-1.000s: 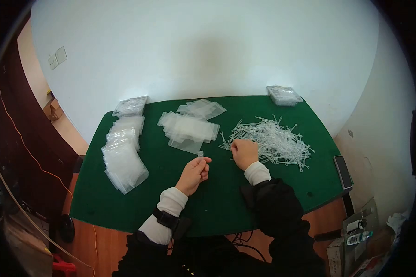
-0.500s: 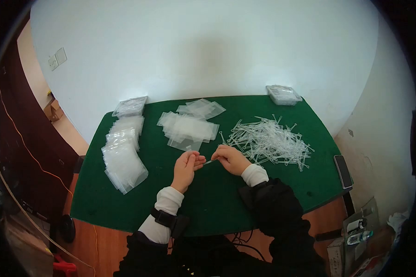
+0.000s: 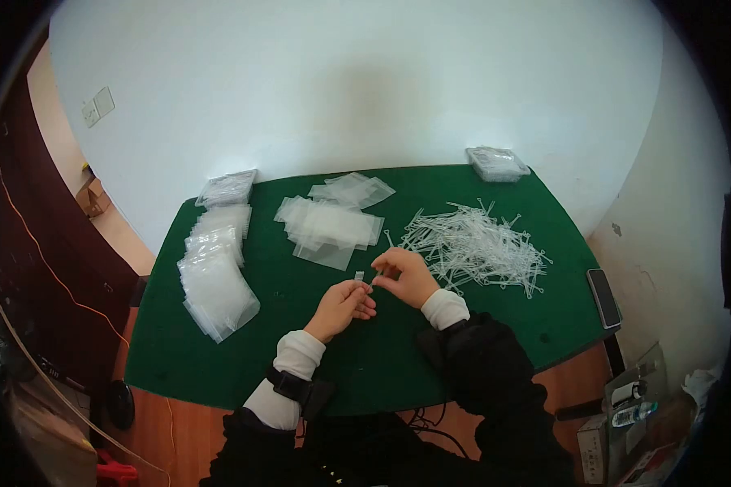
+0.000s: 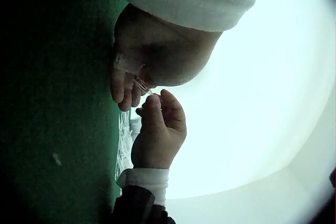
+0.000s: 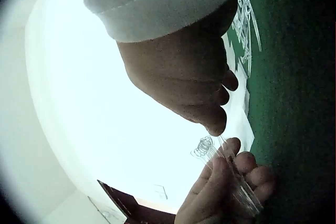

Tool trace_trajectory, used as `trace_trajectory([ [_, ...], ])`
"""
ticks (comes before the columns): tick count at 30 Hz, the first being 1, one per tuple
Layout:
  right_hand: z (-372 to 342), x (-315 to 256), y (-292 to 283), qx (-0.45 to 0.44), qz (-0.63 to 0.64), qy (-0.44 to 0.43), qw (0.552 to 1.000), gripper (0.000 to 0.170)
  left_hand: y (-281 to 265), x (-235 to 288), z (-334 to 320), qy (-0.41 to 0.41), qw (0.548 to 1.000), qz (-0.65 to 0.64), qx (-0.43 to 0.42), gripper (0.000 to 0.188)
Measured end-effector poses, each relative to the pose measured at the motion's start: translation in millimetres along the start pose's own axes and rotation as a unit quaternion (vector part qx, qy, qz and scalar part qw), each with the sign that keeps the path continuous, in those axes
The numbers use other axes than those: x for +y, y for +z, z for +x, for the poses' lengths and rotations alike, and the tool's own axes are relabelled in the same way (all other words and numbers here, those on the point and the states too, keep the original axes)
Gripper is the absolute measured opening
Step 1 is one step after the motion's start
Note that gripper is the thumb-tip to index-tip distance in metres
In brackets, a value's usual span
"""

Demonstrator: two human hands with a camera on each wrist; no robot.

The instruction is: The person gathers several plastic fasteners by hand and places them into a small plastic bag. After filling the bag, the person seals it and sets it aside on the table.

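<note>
My left hand (image 3: 341,310) holds a small bundle of thin clear plastic sticks (image 5: 244,195) across its fingers. Their looped ends (image 5: 203,147) stick out past the thumb in the right wrist view. Close by on the right, my right hand (image 3: 408,277) pinches thin clear plastic (image 4: 140,84) between thumb and fingertips, right at the bundle's end. Right of the hands, a loose pile of the same looped sticks (image 3: 487,247) is spread on the green tabletop (image 3: 300,357). The left fingers hide part of the bundle.
Clear flat bags lie in an overlapping row (image 3: 219,284) at the left, and more bags (image 3: 329,227) lie at the table's middle. Packed clear bundles sit at the back left (image 3: 227,188) and back right (image 3: 498,165). A phone (image 3: 603,298) lies at the right edge.
My right hand has come from the stick pile leftward to my left hand. The left hand turned palm up half a second ago, then turned back, bringing the bundle's end into view.
</note>
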State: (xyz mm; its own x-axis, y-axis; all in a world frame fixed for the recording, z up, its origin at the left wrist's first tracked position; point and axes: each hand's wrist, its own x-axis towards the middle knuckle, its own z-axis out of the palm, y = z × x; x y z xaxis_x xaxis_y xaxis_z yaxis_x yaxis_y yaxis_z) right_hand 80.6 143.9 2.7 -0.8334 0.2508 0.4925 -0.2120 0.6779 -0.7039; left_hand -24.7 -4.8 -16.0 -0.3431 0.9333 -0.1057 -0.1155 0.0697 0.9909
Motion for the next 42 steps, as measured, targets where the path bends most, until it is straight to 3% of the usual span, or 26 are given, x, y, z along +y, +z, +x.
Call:
trace_trajectory([
  [4, 0.0, 3.4, 3.4, 0.046, 0.048, 0.016, 0.998, 0.024, 0.9, 1.3, -1.4, -0.011, 0.998, -0.05, -0.026, 0.022],
  [9, 0.4, 1.4, 4.8, 0.031, 0.092, 0.012, 0.995, 0.029, 3.7, 4.4, -4.0, -0.021, 0.99, -0.121, -0.067, 0.023],
  [21, -1.4, 1.0, 5.2, -0.019, 0.155, 0.073, 0.985, 0.035, 2.0, 2.9, -4.8, -0.041, 0.984, -0.118, -0.125, 0.02],
  [42, -1.3, -4.6, 6.0, 0.028, 0.179, 0.014, 0.983, 0.032, 5.9, 1.9, -4.3, -0.003, 0.979, -0.176, -0.101, 0.022],
])
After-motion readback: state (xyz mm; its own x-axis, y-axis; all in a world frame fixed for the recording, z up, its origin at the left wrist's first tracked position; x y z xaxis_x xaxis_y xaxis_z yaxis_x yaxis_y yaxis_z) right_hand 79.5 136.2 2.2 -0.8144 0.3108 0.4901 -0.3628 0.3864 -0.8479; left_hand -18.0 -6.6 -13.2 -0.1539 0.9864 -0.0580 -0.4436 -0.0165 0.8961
